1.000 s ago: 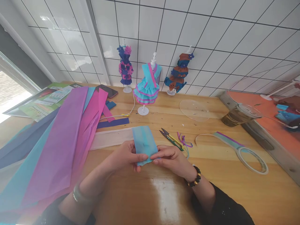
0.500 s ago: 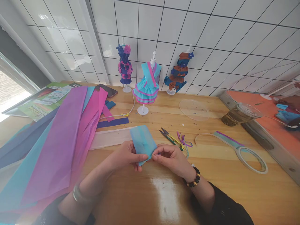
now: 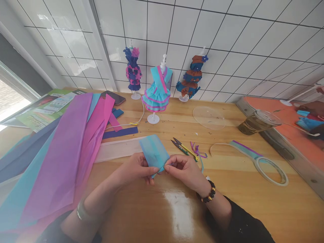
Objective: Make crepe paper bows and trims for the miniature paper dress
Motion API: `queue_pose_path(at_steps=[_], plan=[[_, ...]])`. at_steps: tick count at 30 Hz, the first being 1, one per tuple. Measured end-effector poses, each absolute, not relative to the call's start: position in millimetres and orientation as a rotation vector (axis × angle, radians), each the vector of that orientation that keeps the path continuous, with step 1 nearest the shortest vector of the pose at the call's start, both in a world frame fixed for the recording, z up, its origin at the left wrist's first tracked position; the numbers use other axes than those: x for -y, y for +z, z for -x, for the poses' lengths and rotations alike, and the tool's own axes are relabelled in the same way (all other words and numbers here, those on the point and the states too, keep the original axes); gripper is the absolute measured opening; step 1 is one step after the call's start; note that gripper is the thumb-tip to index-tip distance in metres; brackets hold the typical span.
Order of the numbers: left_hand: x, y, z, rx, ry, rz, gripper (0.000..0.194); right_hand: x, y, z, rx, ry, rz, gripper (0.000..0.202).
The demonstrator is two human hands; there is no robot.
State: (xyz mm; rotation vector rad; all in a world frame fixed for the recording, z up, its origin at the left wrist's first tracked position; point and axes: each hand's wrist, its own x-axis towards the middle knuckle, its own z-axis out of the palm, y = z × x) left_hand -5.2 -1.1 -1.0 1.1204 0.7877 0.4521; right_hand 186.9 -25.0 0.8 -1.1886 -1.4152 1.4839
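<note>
A light blue piece of crepe paper (image 3: pixel 153 152), with a paler band, is held up above the table. My left hand (image 3: pixel 138 167) grips its lower left side, thumb on top and fingers behind. At the lower right corner, the fingertips of my right hand (image 3: pixel 183 170) pinch the paper's edge. Just beyond my right hand lie yellow-handled thread snips (image 3: pixel 186 148), blades pointing away to the left. Beside them are purple and blue paper scraps (image 3: pixel 198 151). A pale paper strip (image 3: pixel 118 148) lies flat behind my left hand.
Purple, blue and pink paper sheets (image 3: pixel 55 158) spread over the left side. Three small dress stands, one with a blue-and-pink dress (image 3: pixel 157 92), line the tiled wall. A tape roll (image 3: pixel 285 173), a clear disc (image 3: pixel 209 117) and a lidded cup (image 3: pixel 253 123) are on the right.
Both hands stay almost in place at the paper's lower corner. The paper's lower edge has shifted slightly between the fingers. The whole view has moved a little.
</note>
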Motion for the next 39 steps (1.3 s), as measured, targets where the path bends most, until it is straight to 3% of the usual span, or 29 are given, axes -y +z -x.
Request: queue_pose_path(at_steps=[12,19,39], plan=[[7,4,-7,-0.904,0.889,-1.122,0.048,19,-7,-192,1.276,1.238,1.368,0.021],[14,-6,-16,-0.981,0.859,-1.227,0.017,22,-4,-186,1.283,1.277,1.328,0.021],[13,3,-15,-1.082,0.945,-1.161,0.018,24,-9,-182,1.089,1.348,1.273,0.026]])
